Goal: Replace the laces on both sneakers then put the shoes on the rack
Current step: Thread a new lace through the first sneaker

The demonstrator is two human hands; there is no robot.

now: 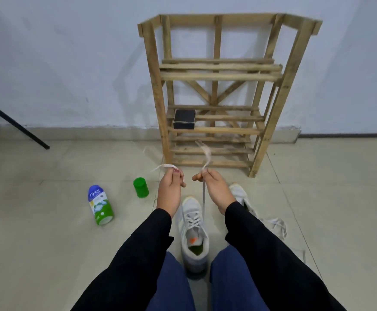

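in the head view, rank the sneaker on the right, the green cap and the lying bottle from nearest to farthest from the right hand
1. sneaker on the right: on the floor just beside the right hand, which pinches the lace.
2. green cap: on the floor beyond the left hand.
3. bottle: lying on its side, farther left still.

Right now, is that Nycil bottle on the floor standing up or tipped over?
Tipped over: the Nycil bottle lies on its side on the floor, its label facing up.
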